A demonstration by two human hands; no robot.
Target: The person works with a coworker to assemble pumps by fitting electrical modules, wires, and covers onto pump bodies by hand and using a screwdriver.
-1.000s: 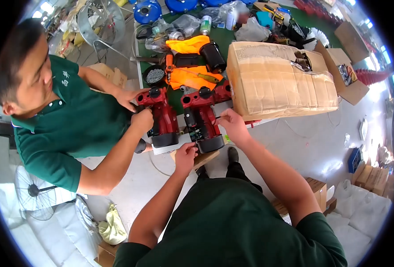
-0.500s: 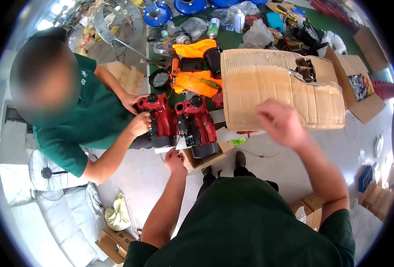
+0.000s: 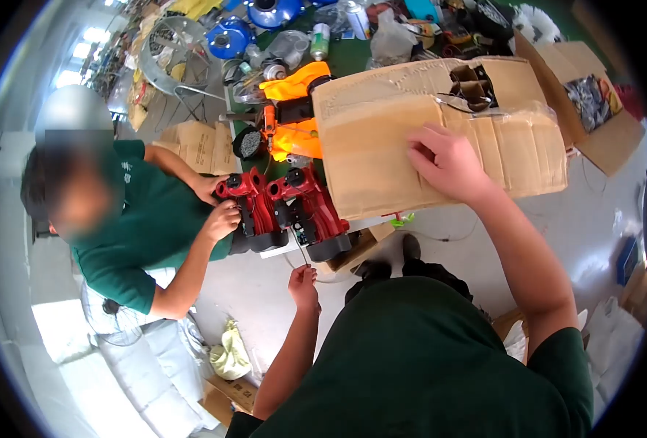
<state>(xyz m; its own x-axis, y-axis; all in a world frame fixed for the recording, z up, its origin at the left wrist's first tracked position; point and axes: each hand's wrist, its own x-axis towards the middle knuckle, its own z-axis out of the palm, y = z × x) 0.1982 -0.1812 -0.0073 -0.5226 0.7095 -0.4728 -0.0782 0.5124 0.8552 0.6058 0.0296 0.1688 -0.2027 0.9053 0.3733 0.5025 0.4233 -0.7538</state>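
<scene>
My left hand point(image 3: 304, 288) is closed in a pinch at the lower end of a thin dark wire point(image 3: 303, 250). That wire runs up to the open side of the nearer red machine housing point(image 3: 315, 206), where small electronic parts show. My right hand point(image 3: 446, 162) is over the top of a large cardboard box point(image 3: 382, 171), its fingers curled in; whatever they may hold is hidden. Left of my housing stands a second red housing point(image 3: 259, 212). A co-worker in a green shirt has both hands on it, one hand point(image 3: 223, 219) at its near side.
Orange cloths point(image 3: 294, 139), an orange-handled tool point(image 3: 269, 120) and a black bowl of small metal parts point(image 3: 248, 143) lie behind the housings. Spray cans point(image 3: 320, 42) and blue round parts point(image 3: 230, 36) stand farther back. An open carton point(image 3: 621, 139) is at the right.
My right hand has come to the left and lower over the cardboard box, its fingers curled. My left hand stays at the wire. The view has shifted and tilted.
</scene>
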